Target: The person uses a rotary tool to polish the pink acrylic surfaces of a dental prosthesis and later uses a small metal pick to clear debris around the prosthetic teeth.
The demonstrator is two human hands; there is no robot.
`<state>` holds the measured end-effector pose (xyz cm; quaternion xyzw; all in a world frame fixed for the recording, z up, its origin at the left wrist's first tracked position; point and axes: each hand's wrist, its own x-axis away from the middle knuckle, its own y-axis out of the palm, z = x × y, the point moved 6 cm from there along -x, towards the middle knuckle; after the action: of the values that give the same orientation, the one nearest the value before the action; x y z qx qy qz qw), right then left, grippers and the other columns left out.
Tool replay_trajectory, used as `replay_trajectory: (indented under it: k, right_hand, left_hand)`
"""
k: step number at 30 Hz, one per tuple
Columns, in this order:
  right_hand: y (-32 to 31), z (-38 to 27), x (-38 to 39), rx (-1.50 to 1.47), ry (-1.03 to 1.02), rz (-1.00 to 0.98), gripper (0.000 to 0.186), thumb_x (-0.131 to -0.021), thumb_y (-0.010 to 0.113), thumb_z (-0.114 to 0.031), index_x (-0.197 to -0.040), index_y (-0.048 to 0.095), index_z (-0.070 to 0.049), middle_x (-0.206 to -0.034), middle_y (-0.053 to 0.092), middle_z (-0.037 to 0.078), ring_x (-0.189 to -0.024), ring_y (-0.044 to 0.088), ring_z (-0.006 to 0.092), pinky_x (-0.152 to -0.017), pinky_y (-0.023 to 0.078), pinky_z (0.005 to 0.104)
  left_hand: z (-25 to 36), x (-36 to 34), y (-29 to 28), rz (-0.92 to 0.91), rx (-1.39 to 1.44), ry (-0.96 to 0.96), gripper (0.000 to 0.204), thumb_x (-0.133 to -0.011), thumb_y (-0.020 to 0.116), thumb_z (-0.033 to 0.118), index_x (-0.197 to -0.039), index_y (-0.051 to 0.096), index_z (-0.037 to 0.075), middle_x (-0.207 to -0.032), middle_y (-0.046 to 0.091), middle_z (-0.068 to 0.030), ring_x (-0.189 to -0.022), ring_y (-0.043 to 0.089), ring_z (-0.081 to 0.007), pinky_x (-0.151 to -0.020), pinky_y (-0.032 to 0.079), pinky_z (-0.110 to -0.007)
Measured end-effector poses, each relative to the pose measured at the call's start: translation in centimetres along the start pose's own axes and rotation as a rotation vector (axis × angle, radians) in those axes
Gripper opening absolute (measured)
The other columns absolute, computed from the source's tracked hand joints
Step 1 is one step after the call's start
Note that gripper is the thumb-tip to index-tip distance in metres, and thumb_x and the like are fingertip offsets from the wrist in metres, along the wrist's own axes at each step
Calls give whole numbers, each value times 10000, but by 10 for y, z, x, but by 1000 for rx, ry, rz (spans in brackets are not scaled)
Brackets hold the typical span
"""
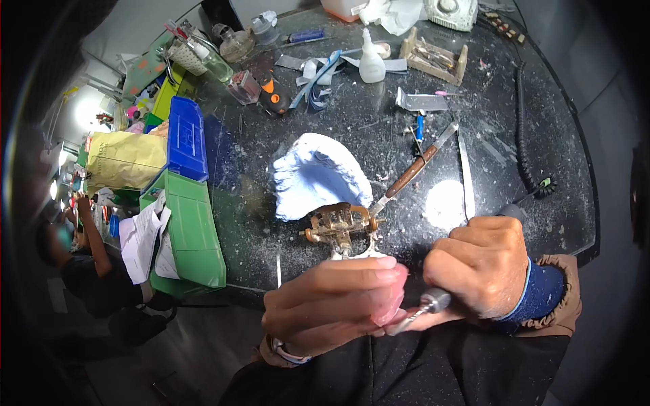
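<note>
My left hand grips a pink denture base between thumb and fingers, close to my body and past the bench's front edge. My right hand is closed round a rotary handpiece. Its metal bur points down and left, near the denture base's lower end; whether it touches cannot be made out. Just beyond my left hand lies a brass-coloured articulator, partly hidden by my fingers. A pale blue-white plaster dental cast sits right behind it.
A wooden-handled knife and a thin metal strip lie right of the cast. Green and blue bins line the left. Farther back stand a white squeeze bottle and wooden tool tray. A coiled cord runs right. Another person sits far left.
</note>
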<state>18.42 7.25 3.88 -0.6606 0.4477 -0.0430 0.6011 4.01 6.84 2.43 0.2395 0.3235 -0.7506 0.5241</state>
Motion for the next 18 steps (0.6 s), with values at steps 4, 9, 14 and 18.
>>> replay_trajectory:
  k: [4, 9, 14, 18]
  right_hand:
    - [-19, 7, -3, -260, 27, 94, 423, -578, 788, -434, -660, 543, -99, -464, 468, -38, -372, 477, 105, -357, 299, 237]
    - [-18, 2, -5, -273, -9, 143, 395, -607, 745, -311, -922, 666, -86, -493, 515, -42, -396, 496, 68, -370, 303, 204]
    - [-21, -2, -4, -180, -74, 59, 396, -614, 744, -297, -936, 666, -79, -526, 545, -46, -406, 472, 58, -379, 290, 206]
    - [-23, -3, -5, -216, -81, 118, 346, -618, 750, -286, -882, 673, -76, -533, 560, -36, -405, 483, 68, -383, 295, 206]
  left_hand:
    - [0, -3, 0, 42, -62, -78, 305, -623, 759, -31, -902, 663, 43, -912, 597, -122, -776, 645, -197, -579, 553, -226]
    - [2, -10, -3, 2, -2, -213, 337, -621, 757, -45, -937, 667, 28, -907, 576, -109, -728, 645, -169, -560, 545, -212]
    - [1, -17, -9, -82, 84, -351, 228, -670, 717, -61, -884, 649, -20, -906, 635, -165, -793, 656, -183, -631, 562, -234]
    - [-13, 3, 0, -66, 600, -616, 259, -753, 645, -52, -999, 574, -85, -1042, 590, -210, -974, 606, -286, -789, 546, -336]
